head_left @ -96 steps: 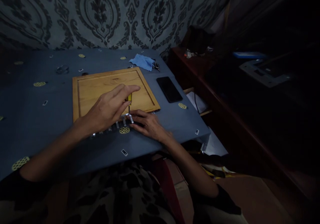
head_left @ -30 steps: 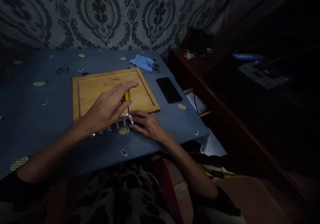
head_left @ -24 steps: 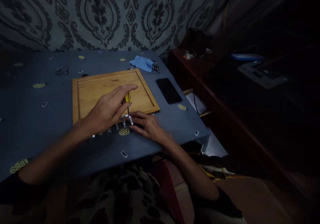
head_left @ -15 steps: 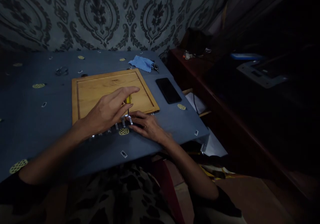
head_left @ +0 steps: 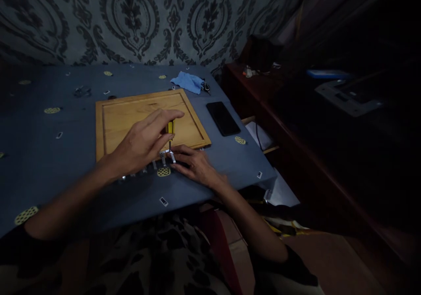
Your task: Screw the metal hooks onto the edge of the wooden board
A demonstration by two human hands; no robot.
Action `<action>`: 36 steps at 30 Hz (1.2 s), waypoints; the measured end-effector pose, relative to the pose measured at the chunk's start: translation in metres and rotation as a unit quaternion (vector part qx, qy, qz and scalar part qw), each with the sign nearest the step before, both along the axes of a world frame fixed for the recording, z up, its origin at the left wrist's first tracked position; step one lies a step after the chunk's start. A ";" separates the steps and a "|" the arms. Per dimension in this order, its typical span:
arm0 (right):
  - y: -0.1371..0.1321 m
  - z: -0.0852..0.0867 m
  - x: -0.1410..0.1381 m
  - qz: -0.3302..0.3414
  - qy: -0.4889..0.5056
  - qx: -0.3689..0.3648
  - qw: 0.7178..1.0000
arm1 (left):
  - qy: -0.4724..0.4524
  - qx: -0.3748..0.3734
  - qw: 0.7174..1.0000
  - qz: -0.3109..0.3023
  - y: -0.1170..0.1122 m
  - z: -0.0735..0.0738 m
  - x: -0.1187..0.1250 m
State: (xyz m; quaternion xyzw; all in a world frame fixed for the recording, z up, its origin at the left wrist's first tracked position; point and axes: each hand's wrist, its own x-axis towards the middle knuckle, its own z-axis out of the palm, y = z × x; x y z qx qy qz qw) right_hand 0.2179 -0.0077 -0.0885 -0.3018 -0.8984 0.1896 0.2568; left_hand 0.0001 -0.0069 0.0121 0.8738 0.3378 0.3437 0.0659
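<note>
My left hand is closed round the yellow and black handle of a screwdriver, which stands upright. Its shaft points down at a small shiny metal hook at the near edge of a framed wooden board. Around that hook my right hand is closed, thumb and fingers at its right side. Several similar metal hooks hang in a row along the same edge, to the left, partly hidden by my left hand and in shadow. The screwdriver's tip is too small to make out.
A black phone lies right of the board. Behind are a blue cloth and a dark key-like item. A clear, dark-edged object lies back left. A dark red cabinet with an open drawer stands to the right.
The view has shifted slightly. More of the screwdriver's yellow handle shows between the left thumb and fingers. Both hands stay at the same hook.
</note>
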 end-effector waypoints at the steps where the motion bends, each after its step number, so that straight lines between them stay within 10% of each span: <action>1: 0.000 0.000 0.000 0.000 -0.001 0.000 1.000 | -0.001 -0.003 1.000 0.001 0.000 0.000 0.000; 19: 0.000 0.000 0.000 0.012 0.011 -0.035 0.999 | -0.038 0.014 0.996 0.084 -0.008 0.015 -0.003; 36: 0.000 0.001 0.001 0.007 0.007 -0.011 1.000 | -0.006 0.037 0.999 0.018 -0.003 0.004 0.002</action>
